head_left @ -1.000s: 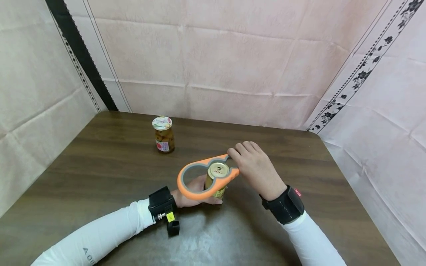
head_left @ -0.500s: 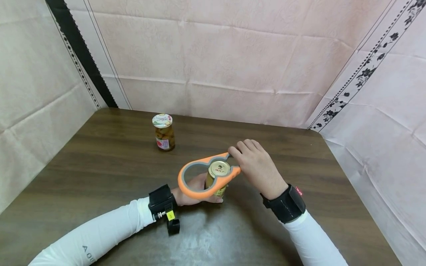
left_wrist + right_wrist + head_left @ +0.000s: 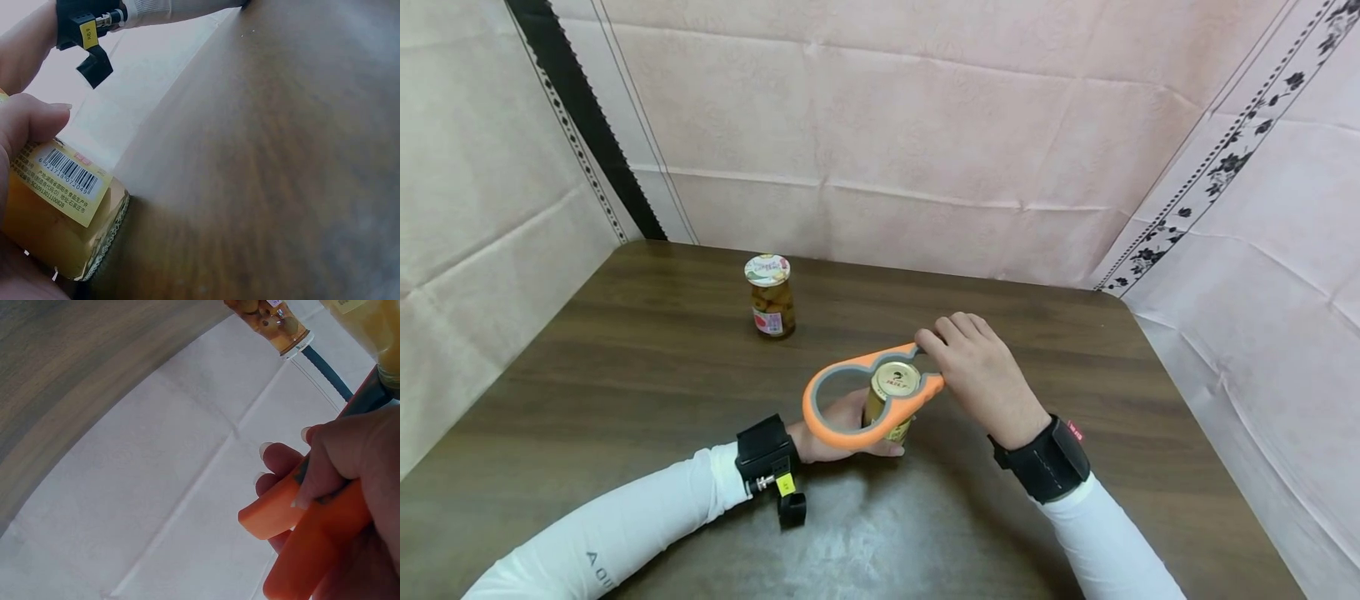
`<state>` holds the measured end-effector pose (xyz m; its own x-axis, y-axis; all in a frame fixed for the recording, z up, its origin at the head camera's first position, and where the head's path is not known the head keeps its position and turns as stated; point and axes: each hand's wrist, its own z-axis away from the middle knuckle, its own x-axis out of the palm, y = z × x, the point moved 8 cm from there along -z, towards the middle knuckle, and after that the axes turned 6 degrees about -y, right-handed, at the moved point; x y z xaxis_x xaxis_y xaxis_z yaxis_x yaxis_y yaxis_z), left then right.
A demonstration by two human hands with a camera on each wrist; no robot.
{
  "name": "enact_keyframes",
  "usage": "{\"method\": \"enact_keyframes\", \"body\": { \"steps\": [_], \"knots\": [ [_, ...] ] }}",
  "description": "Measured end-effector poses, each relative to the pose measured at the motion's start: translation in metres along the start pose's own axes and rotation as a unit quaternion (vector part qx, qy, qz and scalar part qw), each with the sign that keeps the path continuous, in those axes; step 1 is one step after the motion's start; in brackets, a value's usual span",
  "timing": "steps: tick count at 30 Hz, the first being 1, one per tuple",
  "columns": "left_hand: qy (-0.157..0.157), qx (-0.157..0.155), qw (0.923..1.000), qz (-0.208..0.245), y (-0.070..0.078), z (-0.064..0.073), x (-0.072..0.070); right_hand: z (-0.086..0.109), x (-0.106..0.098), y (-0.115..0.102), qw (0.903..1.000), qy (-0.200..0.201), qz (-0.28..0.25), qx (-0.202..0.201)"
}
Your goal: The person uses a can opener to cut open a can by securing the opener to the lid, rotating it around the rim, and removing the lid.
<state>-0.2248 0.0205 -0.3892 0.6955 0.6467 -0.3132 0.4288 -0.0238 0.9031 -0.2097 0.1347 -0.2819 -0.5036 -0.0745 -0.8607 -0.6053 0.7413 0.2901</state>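
Tool, orange and grey, two-handled (image 3: 844, 439): set about the gold lid (image 3: 896, 379) of the held jar (image 3: 874, 407), the lid framed by the smaller opening near the handles. Handles: clasped together by the right hand (image 3: 981, 367), thumb and fingers closed on them. Held jar: amber, yellow-labelled, gripped low down by the left hand (image 3: 848, 411), fingers wrapped round the glass, at the near middle of the table (image 3: 625, 392); whether its base is rested on the wood cannot be told. Second jar (image 3: 772, 308): white patterned lid in place, stood upright towards the back left, well apart and untouched. Change over the last second: very slight; the whole head view has been shifted a little, while the tool, jar and both grips have been kept in nearly the same relation. No turn of the gold lid can be made out. The work is therefore judged to be at a steady gripping stage, the lid not yet removed.
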Motion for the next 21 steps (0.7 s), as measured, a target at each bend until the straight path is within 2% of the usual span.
{"method": "enact_keyframes", "body": {
  "steps": [6, 11, 15, 17, 21],
  "knots": [
    [-0.006, -0.003, 1.0000, 0.000, -0.005, 0.000, 0.001, -0.002, 0.000, 0.000, 1.0000, 0.002, 0.002, -0.002],
    [-0.020, -0.018, 0.9996, 0.009, -0.012, 0.000, 0.002, -0.004, 0.002, 0.002, 1.0000, -0.005, 0.000, -0.002],
    [-0.039, -0.029, 0.9982, 0.035, -0.016, 0.000, 0.005, -0.005, 0.003, 0.003, 1.0000, -0.005, -0.007, -0.004],
    [-0.048, -0.029, 0.9972, 0.050, -0.018, 0.000, 0.006, -0.005, 0.003, 0.003, 0.9999, -0.002, -0.011, -0.007],
    [-0.050, -0.022, 0.9972, 0.052, -0.019, 0.000, 0.006, -0.006, 0.002, 0.003, 0.9997, 0.011, -0.018, -0.013]
  ]
}}
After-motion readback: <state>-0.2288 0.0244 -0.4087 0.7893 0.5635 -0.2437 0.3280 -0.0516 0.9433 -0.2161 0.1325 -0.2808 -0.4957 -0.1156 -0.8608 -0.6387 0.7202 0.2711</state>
